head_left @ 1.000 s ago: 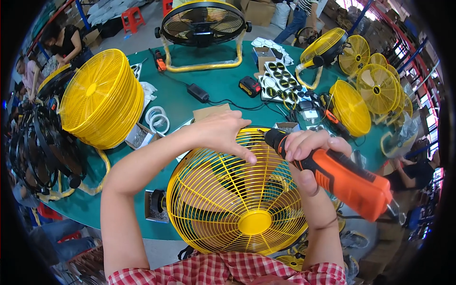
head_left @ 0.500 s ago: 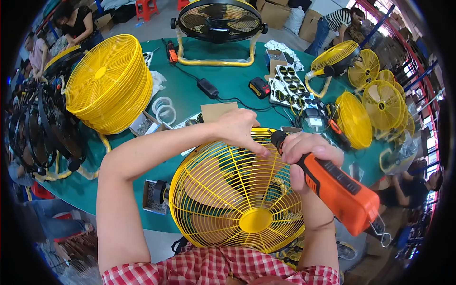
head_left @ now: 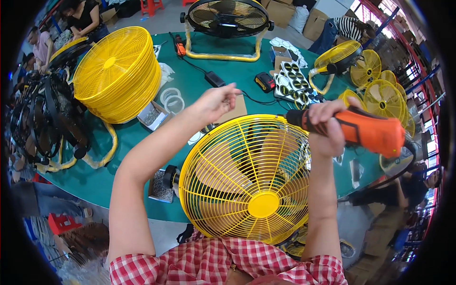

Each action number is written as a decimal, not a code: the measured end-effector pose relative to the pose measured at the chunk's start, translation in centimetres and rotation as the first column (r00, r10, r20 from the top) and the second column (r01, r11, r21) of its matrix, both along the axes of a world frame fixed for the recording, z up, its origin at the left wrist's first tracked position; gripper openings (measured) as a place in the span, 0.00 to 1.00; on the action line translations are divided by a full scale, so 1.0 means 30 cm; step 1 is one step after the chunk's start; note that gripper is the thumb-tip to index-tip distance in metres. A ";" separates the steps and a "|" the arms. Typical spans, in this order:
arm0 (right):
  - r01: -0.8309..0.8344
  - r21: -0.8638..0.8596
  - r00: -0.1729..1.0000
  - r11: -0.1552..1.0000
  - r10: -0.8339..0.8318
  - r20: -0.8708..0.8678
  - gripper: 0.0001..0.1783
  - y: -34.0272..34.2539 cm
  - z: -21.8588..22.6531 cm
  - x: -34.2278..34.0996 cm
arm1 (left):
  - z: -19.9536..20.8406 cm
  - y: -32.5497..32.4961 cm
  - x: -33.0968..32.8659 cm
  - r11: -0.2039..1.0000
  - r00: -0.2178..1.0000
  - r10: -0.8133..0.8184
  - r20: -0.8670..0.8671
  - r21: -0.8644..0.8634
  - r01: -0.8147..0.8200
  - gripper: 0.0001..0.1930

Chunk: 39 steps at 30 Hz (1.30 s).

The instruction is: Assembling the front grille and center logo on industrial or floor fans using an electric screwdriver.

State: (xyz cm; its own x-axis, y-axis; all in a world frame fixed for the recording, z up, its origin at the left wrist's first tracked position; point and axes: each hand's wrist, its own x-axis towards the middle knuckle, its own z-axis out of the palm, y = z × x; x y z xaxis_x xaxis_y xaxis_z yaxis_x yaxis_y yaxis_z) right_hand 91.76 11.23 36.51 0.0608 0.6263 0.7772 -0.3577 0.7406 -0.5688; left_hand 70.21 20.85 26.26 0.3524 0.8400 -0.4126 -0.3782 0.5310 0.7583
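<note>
An upright fan with a yellow wire grille [head_left: 263, 204] and pale blades stands in front of me at the table edge. My right hand [head_left: 327, 121] grips an orange and black power screwdriver [head_left: 370, 130], whose dark nose points left over the grille's upper right rim. My left hand [head_left: 218, 102] hovers beyond the grille's upper left, touching nothing; its fingers are loosely bent and apart, with nothing visible in them. Below it lies a piece of brown cardboard [head_left: 235, 110]. A small box of screws [head_left: 161, 187] sits left of the fan, beside a black knob [head_left: 171, 176].
Stacked yellow grilles [head_left: 116, 76] rise at the left near another screw box [head_left: 153, 116] and clear rings [head_left: 172, 100]. A finished-looking fan [head_left: 225, 23] stands at the back. A battery pack [head_left: 264, 81], cable adapter [head_left: 214, 79] and sticker sheets [head_left: 292, 80] lie mid-table. More fans are at the right.
My left hand has come off the grille's top rim and moved up and left. The screwdriver has risen and swung to the right, turning more level. The view has shifted slightly.
</note>
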 end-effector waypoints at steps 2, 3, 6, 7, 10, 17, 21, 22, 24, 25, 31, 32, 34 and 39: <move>-0.031 0.047 0.997 0.998 0.035 -0.070 0.28 -0.020 0.013 -0.002 | -0.015 -0.037 -0.069 0.982 0.971 0.172 0.164 -0.105 -0.156 0.17; -0.042 0.061 0.994 0.997 0.048 -0.098 0.29 -0.042 0.027 -0.013 | -0.026 -0.074 -0.096 0.981 0.956 0.189 0.223 -0.078 -0.176 0.16; -0.103 0.057 0.987 0.993 0.109 -0.120 0.30 -0.096 0.034 -0.065 | 0.018 -0.217 -0.162 0.972 0.933 0.235 0.274 -0.046 -0.231 0.15; -0.141 0.062 0.983 0.988 0.147 -0.112 0.30 -0.112 0.040 -0.085 | 0.032 -0.265 -0.177 0.966 0.930 0.257 0.264 -0.044 -0.254 0.16; -0.190 0.049 0.977 0.981 0.194 -0.093 0.30 -0.157 0.042 -0.150 | 0.012 -0.357 -0.251 0.958 0.916 0.287 0.279 -0.061 -0.281 0.12; -0.231 -0.041 0.966 0.972 0.224 -0.133 0.32 -0.241 0.045 -0.272 | -0.002 -0.540 -0.310 0.976 0.909 0.204 0.364 -0.151 -0.159 0.12; -0.297 0.002 0.952 0.955 0.296 -0.073 0.29 -0.262 0.043 -0.311 | 0.047 -0.630 -0.280 0.994 0.941 0.104 0.322 -0.022 -0.102 0.12; -0.333 0.009 0.940 0.943 0.332 -0.073 0.29 -0.267 0.043 -0.316 | 0.042 -0.645 -0.274 0.994 0.939 0.101 0.329 -0.005 -0.106 0.12; -0.349 -0.005 0.933 0.937 0.346 -0.100 0.29 -0.284 0.047 -0.334 | 0.038 -0.669 -0.261 0.994 0.936 0.097 0.338 0.009 -0.106 0.11; -0.349 -0.009 0.933 0.937 0.346 -0.099 0.29 -0.291 0.046 -0.343 | 0.042 -0.681 -0.251 0.988 0.932 0.121 0.342 0.049 -0.146 0.11; -0.360 -0.083 0.930 0.929 0.350 -0.115 0.29 -0.319 0.041 -0.363 | -0.014 -0.702 -0.242 0.982 0.921 0.102 0.376 0.108 -0.153 0.09; -0.352 -0.090 0.933 0.932 0.342 -0.112 0.30 -0.321 0.041 -0.365 | -0.018 -0.702 -0.240 0.983 0.912 0.093 0.401 0.108 -0.148 0.09; -0.342 -0.100 0.937 0.934 0.331 -0.109 0.30 -0.321 0.038 -0.365 | 0.001 -0.699 -0.234 0.981 0.923 0.120 0.366 0.098 -0.167 0.08; -0.352 -0.103 0.934 0.930 0.341 -0.106 0.31 -0.313 0.035 -0.365 | -0.008 -0.695 -0.224 0.985 0.916 0.148 0.374 0.031 -0.172 0.09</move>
